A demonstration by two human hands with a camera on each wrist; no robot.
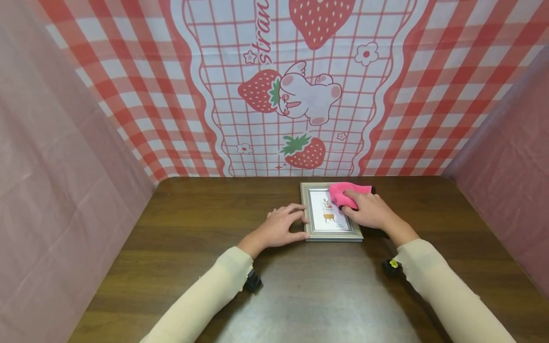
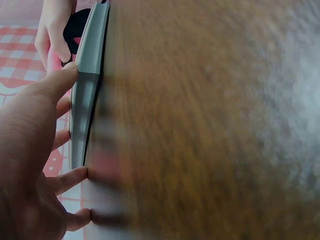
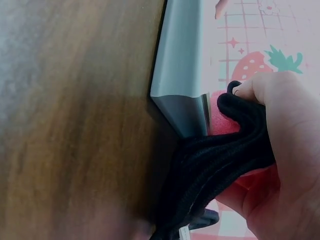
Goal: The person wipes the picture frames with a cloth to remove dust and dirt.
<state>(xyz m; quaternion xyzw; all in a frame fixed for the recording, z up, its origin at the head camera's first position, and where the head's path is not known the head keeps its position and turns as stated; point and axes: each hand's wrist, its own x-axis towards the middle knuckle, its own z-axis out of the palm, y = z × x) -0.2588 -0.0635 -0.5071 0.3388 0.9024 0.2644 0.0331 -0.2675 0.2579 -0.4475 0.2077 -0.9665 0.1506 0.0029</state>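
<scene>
A silver picture frame (image 1: 334, 235) lies flat on the wooden table, its glass face up over a print of a potted plant. Along its left side rest the fingertips of my left hand (image 1: 284, 226). In the left wrist view, that hand's thumb touches the near corner of the frame (image 2: 90, 57), with the fingers spread along the side. My right hand (image 1: 370, 209) grips a bunched pink cloth (image 1: 340, 189) over the frame's upper right part. Black edging of the cloth (image 3: 215, 160) hangs past the frame's near right corner in the right wrist view.
The brown wooden table (image 1: 193, 238) runs up to a red-and-white checked curtain (image 1: 171, 95) with strawberry prints at the back. Pale pink drapes (image 1: 64, 166) hang at both sides. A black wrist device (image 1: 253, 281) sits under the left cuff.
</scene>
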